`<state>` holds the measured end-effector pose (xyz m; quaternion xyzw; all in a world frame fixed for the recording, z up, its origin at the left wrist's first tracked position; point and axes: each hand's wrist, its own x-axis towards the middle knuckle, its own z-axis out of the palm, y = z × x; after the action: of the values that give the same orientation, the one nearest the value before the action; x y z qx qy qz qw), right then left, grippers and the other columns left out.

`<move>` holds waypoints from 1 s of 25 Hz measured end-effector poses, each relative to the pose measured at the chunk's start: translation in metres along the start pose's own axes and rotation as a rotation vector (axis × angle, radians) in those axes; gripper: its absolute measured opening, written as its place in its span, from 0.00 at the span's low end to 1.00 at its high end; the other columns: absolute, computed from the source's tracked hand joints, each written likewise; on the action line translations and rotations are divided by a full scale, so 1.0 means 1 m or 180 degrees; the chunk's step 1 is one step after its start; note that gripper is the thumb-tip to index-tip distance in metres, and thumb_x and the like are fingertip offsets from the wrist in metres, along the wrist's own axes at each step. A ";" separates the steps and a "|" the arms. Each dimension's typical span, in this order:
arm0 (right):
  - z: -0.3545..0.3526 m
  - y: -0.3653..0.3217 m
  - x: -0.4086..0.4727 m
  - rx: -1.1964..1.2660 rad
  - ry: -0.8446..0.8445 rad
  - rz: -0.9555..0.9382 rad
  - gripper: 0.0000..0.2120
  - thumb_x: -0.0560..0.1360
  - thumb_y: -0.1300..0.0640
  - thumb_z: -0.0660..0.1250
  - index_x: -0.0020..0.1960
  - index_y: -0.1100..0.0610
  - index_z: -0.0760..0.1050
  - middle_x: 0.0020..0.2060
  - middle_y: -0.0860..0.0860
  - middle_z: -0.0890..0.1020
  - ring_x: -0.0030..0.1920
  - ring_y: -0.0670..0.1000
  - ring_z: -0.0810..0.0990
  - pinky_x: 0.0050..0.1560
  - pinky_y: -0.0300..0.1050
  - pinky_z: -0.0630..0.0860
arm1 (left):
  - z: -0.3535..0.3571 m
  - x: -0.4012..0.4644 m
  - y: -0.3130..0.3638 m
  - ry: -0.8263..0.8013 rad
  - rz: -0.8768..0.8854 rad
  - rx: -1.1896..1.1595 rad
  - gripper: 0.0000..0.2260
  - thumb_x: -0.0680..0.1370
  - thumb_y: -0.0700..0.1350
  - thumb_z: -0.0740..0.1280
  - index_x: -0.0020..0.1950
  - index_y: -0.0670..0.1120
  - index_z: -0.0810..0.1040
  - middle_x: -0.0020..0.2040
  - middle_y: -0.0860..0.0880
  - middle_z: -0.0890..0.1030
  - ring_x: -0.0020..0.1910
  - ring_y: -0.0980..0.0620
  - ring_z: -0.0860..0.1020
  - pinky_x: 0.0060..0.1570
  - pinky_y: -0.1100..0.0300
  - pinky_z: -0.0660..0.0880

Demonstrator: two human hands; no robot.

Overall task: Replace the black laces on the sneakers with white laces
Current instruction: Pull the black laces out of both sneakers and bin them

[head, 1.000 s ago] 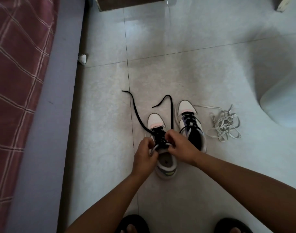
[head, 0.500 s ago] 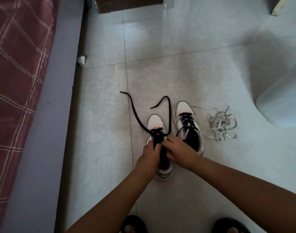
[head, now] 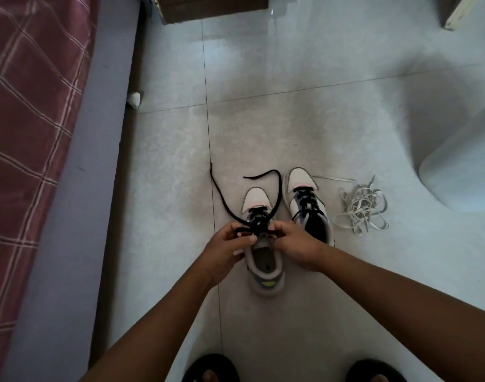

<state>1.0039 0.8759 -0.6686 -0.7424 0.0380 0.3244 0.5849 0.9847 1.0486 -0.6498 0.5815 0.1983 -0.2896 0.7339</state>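
Note:
Two white sneakers stand side by side on the tiled floor. On the left sneaker [head: 265,267] the black lace [head: 222,198] is loosened, and its two free ends trail onto the floor ahead of the toe. My left hand [head: 227,250] pinches the lace at the shoe's left eyelets. My right hand [head: 293,244] pinches it at the right eyelets. The right sneaker [head: 307,205] is still laced in black. A tangled heap of white laces [head: 360,210] lies on the floor just right of it.
A bed with a red plaid cover [head: 29,133] and a grey side runs along the left. A white rounded object [head: 462,166] stands at the right. A crumpled white scrap [head: 134,99] lies by the bed. My sandalled feet [head: 211,369] show at the bottom.
Both hands have spread apart at the top eyelets, and the shoe's opening now shows between them. The left free lace end has been drawn shorter and lies closer to the shoe.

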 end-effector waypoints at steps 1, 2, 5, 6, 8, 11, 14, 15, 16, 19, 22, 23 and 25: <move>-0.002 -0.002 -0.001 0.0327 -0.0009 0.0136 0.17 0.69 0.75 0.63 0.34 0.54 0.73 0.32 0.49 0.77 0.37 0.45 0.76 0.40 0.35 0.72 | -0.005 -0.001 0.003 -0.0043 0.0067 -0.0194 0.05 0.71 0.40 0.68 0.38 0.47 0.73 0.41 0.48 0.79 0.48 0.50 0.77 0.53 0.51 0.72; -0.004 -0.003 -0.003 0.0441 -0.0044 0.0202 0.17 0.69 0.73 0.65 0.32 0.53 0.74 0.29 0.46 0.78 0.34 0.43 0.77 0.38 0.34 0.72 | -0.009 -0.003 0.008 -0.0126 0.0081 -0.0432 0.04 0.71 0.46 0.66 0.38 0.47 0.74 0.41 0.48 0.78 0.50 0.50 0.76 0.56 0.49 0.70; -0.004 0.000 -0.005 -0.0076 -0.0069 0.0122 0.16 0.72 0.65 0.67 0.26 0.56 0.72 0.24 0.45 0.71 0.28 0.42 0.68 0.32 0.36 0.65 | -0.014 0.000 0.011 -0.0183 -0.0058 -0.0248 0.14 0.72 0.56 0.61 0.33 0.49 0.75 0.33 0.49 0.74 0.45 0.51 0.75 0.56 0.50 0.68; -0.003 0.001 -0.005 -0.0235 0.0049 0.0115 0.15 0.73 0.60 0.68 0.28 0.59 0.72 0.26 0.48 0.70 0.29 0.44 0.67 0.33 0.38 0.63 | -0.013 0.002 0.011 -0.0176 -0.0109 -0.0089 0.15 0.72 0.58 0.60 0.34 0.48 0.75 0.31 0.50 0.73 0.41 0.53 0.75 0.54 0.52 0.68; 0.002 -0.001 -0.007 0.0093 0.0271 0.0249 0.16 0.75 0.54 0.66 0.30 0.60 0.78 0.27 0.48 0.73 0.30 0.42 0.70 0.34 0.36 0.66 | -0.007 0.005 0.011 -0.0253 -0.0102 0.0246 0.17 0.74 0.57 0.59 0.41 0.46 0.79 0.29 0.52 0.73 0.36 0.54 0.72 0.52 0.55 0.68; 0.006 -0.002 -0.007 0.0082 0.0401 0.0443 0.25 0.78 0.50 0.60 0.23 0.51 0.73 0.22 0.43 0.73 0.24 0.40 0.68 0.25 0.27 0.63 | 0.000 0.008 0.013 -0.0257 -0.0037 0.0464 0.17 0.78 0.55 0.58 0.47 0.48 0.84 0.37 0.46 0.77 0.42 0.48 0.74 0.57 0.56 0.69; 0.002 -0.007 -0.011 0.0616 0.0606 0.0653 0.27 0.80 0.54 0.53 0.24 0.53 0.75 0.27 0.46 0.80 0.32 0.44 0.75 0.36 0.34 0.69 | 0.001 0.004 0.017 0.0299 0.0162 -0.0688 0.13 0.71 0.51 0.66 0.29 0.47 0.79 0.28 0.47 0.74 0.37 0.48 0.73 0.55 0.54 0.71; -0.001 -0.008 -0.011 0.1228 0.0873 0.0819 0.27 0.80 0.54 0.52 0.24 0.54 0.75 0.27 0.47 0.81 0.33 0.46 0.76 0.37 0.39 0.68 | -0.004 0.005 0.017 0.0514 0.0080 -0.1442 0.16 0.71 0.50 0.67 0.24 0.46 0.74 0.24 0.48 0.71 0.33 0.49 0.72 0.54 0.53 0.73; -0.006 -0.009 -0.010 0.1814 0.1135 0.0938 0.26 0.80 0.53 0.52 0.26 0.54 0.74 0.28 0.49 0.80 0.33 0.48 0.75 0.38 0.42 0.67 | -0.013 0.005 0.016 0.0576 0.0049 -0.1945 0.19 0.72 0.50 0.66 0.22 0.46 0.70 0.23 0.48 0.69 0.29 0.50 0.71 0.51 0.53 0.74; -0.023 -0.016 -0.012 0.2893 0.1425 0.0746 0.17 0.79 0.55 0.55 0.33 0.55 0.68 0.28 0.51 0.79 0.35 0.50 0.76 0.39 0.44 0.69 | -0.036 -0.004 0.021 0.0464 0.0157 -0.2146 0.18 0.72 0.54 0.64 0.28 0.45 0.74 0.23 0.50 0.66 0.22 0.53 0.66 0.36 0.57 0.74; -0.047 -0.018 -0.014 0.3593 0.1689 0.0508 0.15 0.78 0.56 0.56 0.33 0.55 0.65 0.22 0.50 0.73 0.29 0.50 0.72 0.39 0.45 0.71 | -0.062 -0.008 0.026 0.0661 0.0298 -0.2308 0.15 0.74 0.55 0.64 0.38 0.45 0.81 0.19 0.52 0.62 0.19 0.55 0.62 0.33 0.62 0.74; -0.058 -0.016 -0.015 0.3744 0.1865 0.0503 0.15 0.78 0.57 0.56 0.32 0.55 0.64 0.22 0.50 0.71 0.29 0.50 0.69 0.38 0.44 0.71 | -0.073 -0.008 0.025 0.0828 0.0342 -0.2349 0.14 0.75 0.55 0.64 0.40 0.46 0.81 0.19 0.52 0.61 0.19 0.56 0.62 0.32 0.63 0.74; -0.084 -0.010 -0.019 0.3605 0.2184 0.0638 0.14 0.77 0.59 0.56 0.33 0.54 0.64 0.25 0.50 0.69 0.30 0.49 0.67 0.37 0.42 0.70 | -0.091 -0.008 0.018 0.1223 0.0188 -0.2146 0.11 0.75 0.52 0.64 0.44 0.45 0.79 0.23 0.51 0.65 0.21 0.55 0.64 0.29 0.64 0.72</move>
<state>1.0299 0.7983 -0.6416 -0.3746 0.4550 0.0527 0.8061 0.9950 1.1412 -0.6539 0.3568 0.3994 -0.0728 0.8414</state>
